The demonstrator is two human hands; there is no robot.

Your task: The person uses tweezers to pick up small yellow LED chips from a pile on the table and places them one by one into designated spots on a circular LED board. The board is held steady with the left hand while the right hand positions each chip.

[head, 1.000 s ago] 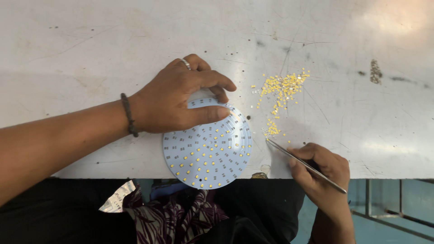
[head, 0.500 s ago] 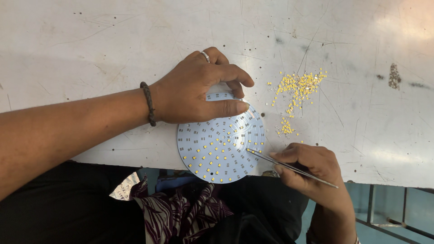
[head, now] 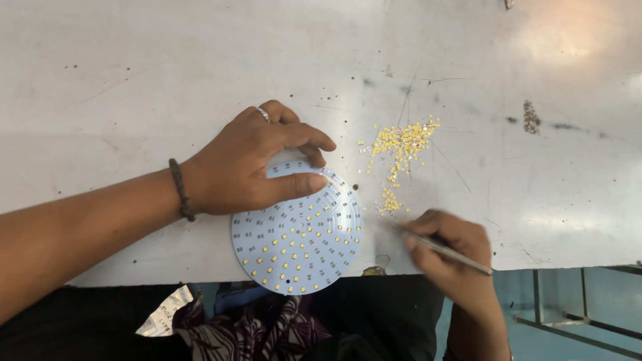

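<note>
LED board [head: 297, 244]: round, pale blue, flat on the surface, near edge overhanging, partly dotted with yellow chips.
Tweezers [head: 445, 249]: slim, metal, slanted (tip blurred).
Loose chips [head: 400, 150]: small yellow scatter beside the board.

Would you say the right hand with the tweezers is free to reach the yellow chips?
Probably yes: the right hand sits just below the yellow chips, nothing between; the left hand rests aside on the round board.

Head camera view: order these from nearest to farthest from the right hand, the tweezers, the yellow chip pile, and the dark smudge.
1. Tweezers, held in the right hand.
2. Yellow chip pile, just above the hand.
3. Dark smudge, upper right of the table.
</note>
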